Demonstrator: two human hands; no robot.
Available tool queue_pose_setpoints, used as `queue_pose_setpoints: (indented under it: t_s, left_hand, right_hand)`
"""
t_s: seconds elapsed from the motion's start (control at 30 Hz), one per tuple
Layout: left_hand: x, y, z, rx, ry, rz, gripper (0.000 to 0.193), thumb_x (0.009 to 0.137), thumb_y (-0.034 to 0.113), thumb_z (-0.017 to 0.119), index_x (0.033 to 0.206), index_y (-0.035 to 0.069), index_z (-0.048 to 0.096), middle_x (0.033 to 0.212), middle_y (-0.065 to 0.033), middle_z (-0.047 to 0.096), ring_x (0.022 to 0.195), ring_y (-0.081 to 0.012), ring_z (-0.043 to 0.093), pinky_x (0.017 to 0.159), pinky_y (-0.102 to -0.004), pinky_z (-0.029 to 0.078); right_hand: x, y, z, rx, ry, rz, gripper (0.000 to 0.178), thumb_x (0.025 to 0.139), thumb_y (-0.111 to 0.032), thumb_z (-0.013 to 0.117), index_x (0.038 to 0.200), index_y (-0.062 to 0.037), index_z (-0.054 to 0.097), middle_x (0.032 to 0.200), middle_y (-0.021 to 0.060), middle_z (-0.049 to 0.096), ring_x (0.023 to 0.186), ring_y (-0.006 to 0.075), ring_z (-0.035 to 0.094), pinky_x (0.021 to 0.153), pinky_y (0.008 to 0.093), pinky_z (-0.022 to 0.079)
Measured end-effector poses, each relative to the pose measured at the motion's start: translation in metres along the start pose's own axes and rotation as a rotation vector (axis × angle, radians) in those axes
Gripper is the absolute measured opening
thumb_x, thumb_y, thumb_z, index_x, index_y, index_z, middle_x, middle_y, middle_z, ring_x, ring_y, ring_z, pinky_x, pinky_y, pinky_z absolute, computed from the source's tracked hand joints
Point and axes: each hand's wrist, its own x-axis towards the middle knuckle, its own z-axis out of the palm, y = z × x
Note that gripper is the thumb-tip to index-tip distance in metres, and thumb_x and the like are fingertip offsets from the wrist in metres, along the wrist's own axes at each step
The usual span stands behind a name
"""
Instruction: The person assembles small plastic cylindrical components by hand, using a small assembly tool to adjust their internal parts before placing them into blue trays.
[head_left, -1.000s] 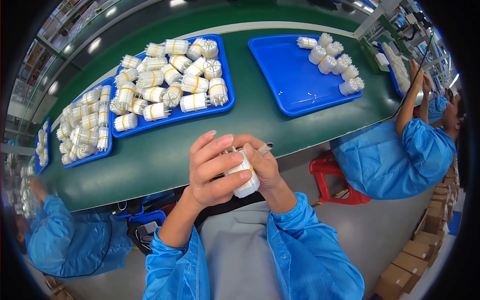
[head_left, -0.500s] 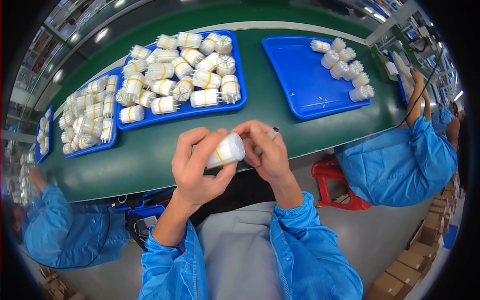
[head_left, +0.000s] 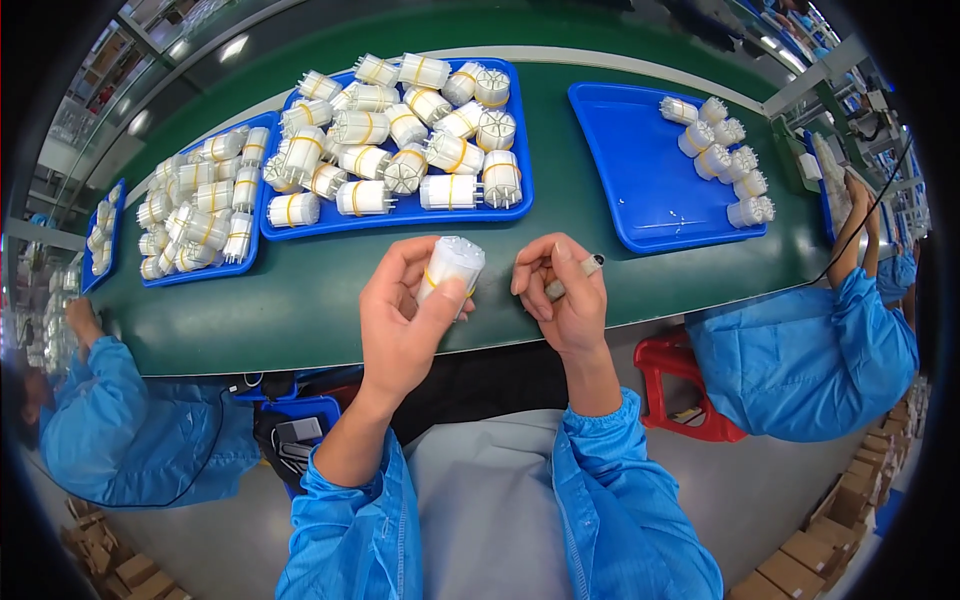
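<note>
Left hand (head_left: 398, 318) clasps cylinder (head_left: 452, 266); right hand (head_left: 574, 302) curls, apparently around stick (head_left: 588, 267).

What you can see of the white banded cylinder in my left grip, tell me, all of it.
The white cylinder looks like plastic, with lengthwise ridges and a paler, glossy end with an uneven outline. A thin yellow band runs around its body. It is tilted, the pale end up and leaning right, against the green table in view. The left grip holds it, thumb across the front, hiding part of its lower end.
</note>
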Motion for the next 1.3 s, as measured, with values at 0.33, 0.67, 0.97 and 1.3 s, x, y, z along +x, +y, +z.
queue_pose_setpoints:
  t_s: [0.33, 0.67, 0.97, 1.3]
  left_hand:
    - [0.001, -0.012, -0.005, -0.554, -0.246, -0.201, 0.044, 0.096, 0.026, 0.06, 0.127, -0.001, 0.047, 0.109, -0.0164, 0.063, 0.09, -0.021, 0.063, 0.078, -0.0338, 0.052]
    - [0.001, 0.005, -0.006, -0.441, -0.133, -0.085, 0.042, 0.088, 0.011, 0.069, 0.125, 0.001, 0.051, 0.104, -0.0104, 0.062, 0.091, -0.0175, 0.063, 0.084, -0.0303, 0.051]
    - [0.006, 0.034, -0.024, 0.215, -0.016, 0.54, 0.042, 0.073, -0.009, 0.07, 0.112, -0.001, 0.059, 0.113, -0.012, 0.058, 0.104, -0.018, 0.057, 0.09, -0.0313, 0.046]
    - [0.0, 0.04, -0.031, 0.087, -0.055, 0.46, 0.042, 0.076, -0.007, 0.069, 0.116, -0.001, 0.057, 0.114, -0.0117, 0.058, 0.107, -0.0172, 0.058, 0.093, -0.0308, 0.046]
  right_hand:
    - [-0.003, 0.001, -0.001, 0.0, 0.003, -0.019, 0.039, 0.106, -0.03, 0.039, 0.096, 0.0027, 0.059, 0.073, 0.014, 0.062, 0.043, 0.0061, 0.037, 0.041, 0.0203, 0.029]
    - [-0.004, 0.003, 0.0, 0.035, 0.017, -0.023, 0.039, 0.105, -0.031, 0.044, 0.095, 0.0025, 0.061, 0.071, 0.0118, 0.063, 0.045, 0.005, 0.04, 0.042, 0.0202, 0.03]
    - [-0.007, 0.003, 0.001, 0.058, -0.004, -0.044, 0.037, 0.105, -0.029, 0.044, 0.095, 0.0027, 0.06, 0.07, 0.013, 0.062, 0.045, 0.0065, 0.039, 0.043, 0.0217, 0.031]
    - [-0.005, 0.004, 0.002, 0.042, -0.011, -0.057, 0.036, 0.105, -0.028, 0.042, 0.093, 0.0018, 0.059, 0.069, 0.0128, 0.062, 0.045, 0.0066, 0.038, 0.043, 0.0219, 0.03]
